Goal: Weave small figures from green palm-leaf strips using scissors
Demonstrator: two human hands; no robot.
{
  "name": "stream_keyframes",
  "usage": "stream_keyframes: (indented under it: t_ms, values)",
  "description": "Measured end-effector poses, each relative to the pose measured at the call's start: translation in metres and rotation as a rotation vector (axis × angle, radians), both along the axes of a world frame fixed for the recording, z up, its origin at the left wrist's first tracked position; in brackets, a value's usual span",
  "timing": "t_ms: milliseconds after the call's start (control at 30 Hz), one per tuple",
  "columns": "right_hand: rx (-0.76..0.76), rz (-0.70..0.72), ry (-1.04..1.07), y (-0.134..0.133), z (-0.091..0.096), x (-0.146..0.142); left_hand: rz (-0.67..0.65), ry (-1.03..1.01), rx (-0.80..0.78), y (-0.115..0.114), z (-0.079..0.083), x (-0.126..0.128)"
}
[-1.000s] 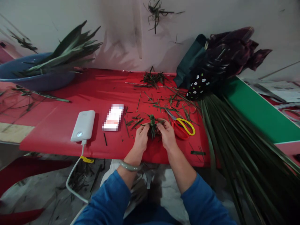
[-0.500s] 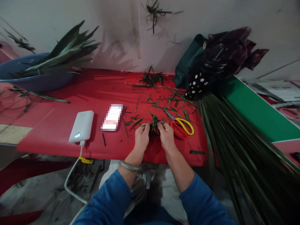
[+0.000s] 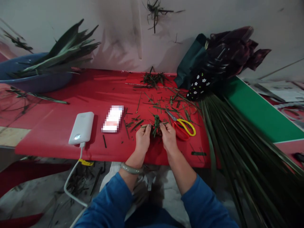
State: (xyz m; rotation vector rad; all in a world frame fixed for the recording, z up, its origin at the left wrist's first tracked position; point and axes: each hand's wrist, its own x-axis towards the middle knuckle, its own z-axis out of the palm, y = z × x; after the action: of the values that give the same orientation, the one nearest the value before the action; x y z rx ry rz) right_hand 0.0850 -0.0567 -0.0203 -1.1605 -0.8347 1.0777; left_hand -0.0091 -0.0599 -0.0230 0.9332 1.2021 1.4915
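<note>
The left grip [image 3: 142,139] and the right grip [image 3: 168,137] sit close together at the near edge of the red table [image 3: 59,139], each clenched on the small woven leaf piece [image 3: 156,124] that stands between them. The fingertips of both pinch its lower part, and its green top sticks up just beyond the knuckles. The piece is just above the table, or resting on it; which of the two cannot be told.

Just to the right of the right grip, almost touching it, lie the scissors [image 3: 184,128] with red and yellow handles, blades pointing away toward the wall. Beyond both grips, cut leaf scraps [image 3: 154,79] are scattered over the table. Further right of the right grip, a thick bundle of long green leaves [image 3: 237,152] hangs off the table edge from under a dark bag [image 3: 204,63].

To the left of the left grip lies a phone [image 3: 113,118], and further left a white power bank [image 3: 81,128] with its cable [image 3: 71,183] dropping over the edge. Far to the left, well apart, a blue basin [image 3: 35,80] holds broad leaves. A pale bracelet [image 3: 131,168] circles the wrist behind the left grip, above a blue sleeve
</note>
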Motion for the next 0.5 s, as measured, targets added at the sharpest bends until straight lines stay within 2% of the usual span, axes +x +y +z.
stream_keyframes:
  t_ms: [133, 200, 333, 400, 500]
  values:
    - [0.049, -0.115, -0.102, 0.001, 0.0, 0.006, 0.16, -0.071, 0.027, -0.002, 0.008, 0.0]
    - [0.081, -0.175, -0.184, 0.002, -0.001, 0.008, 0.191, -0.071, 0.027, -0.004, 0.011, 0.0]
    - [0.207, -0.263, -0.332, -0.001, 0.002, 0.007, 0.03, 0.032, 0.069, -0.009, 0.012, 0.0]
    - [0.297, -0.197, -0.429, -0.004, 0.005, 0.005, -0.051, 0.077, 0.108, -0.009, 0.01, 0.001]
    - [0.406, -0.083, -0.53, -0.008, 0.009, 0.002, -0.071, 0.103, 0.122, -0.008, 0.004, 0.0]
